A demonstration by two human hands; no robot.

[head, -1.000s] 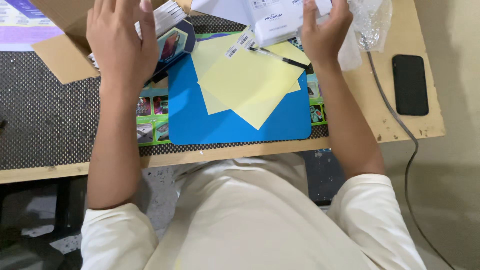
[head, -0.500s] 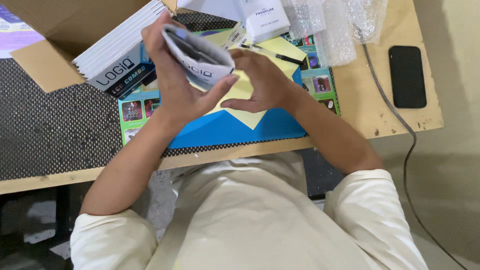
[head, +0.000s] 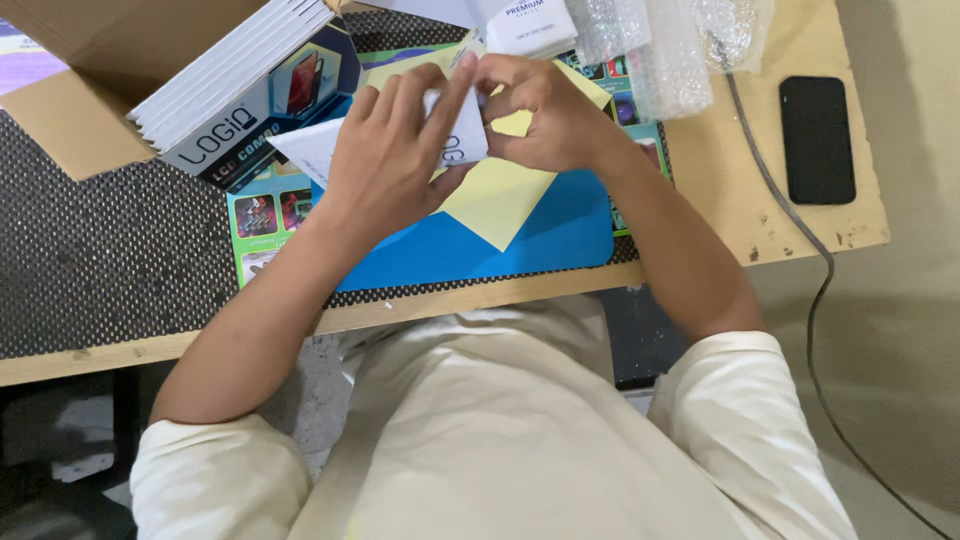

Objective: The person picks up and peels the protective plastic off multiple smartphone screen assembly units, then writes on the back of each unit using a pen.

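Observation:
My left hand [head: 390, 160] and my right hand [head: 545, 115] meet over the middle of the desk, both closed on a small flat white carton [head: 462, 140] held between them. A white flap of it [head: 310, 150] sticks out to the left past my left wrist. Under my hands lie yellow paper sheets [head: 500, 195] on a blue mat [head: 520, 245]. A stack of thin white boxes with dark printed ends [head: 240, 85] sits just left of my left hand.
An open cardboard box [head: 90, 70] stands at the top left. Bubble wrap [head: 680, 45] and a white box [head: 525, 25] lie at the top. A black phone [head: 817, 140] and a grey cable [head: 810, 250] are at the right on the wooden desk [head: 720, 215].
My hands came down from the far side of the desk, took up the white carton and now press it together lower, over the yellow sheets.

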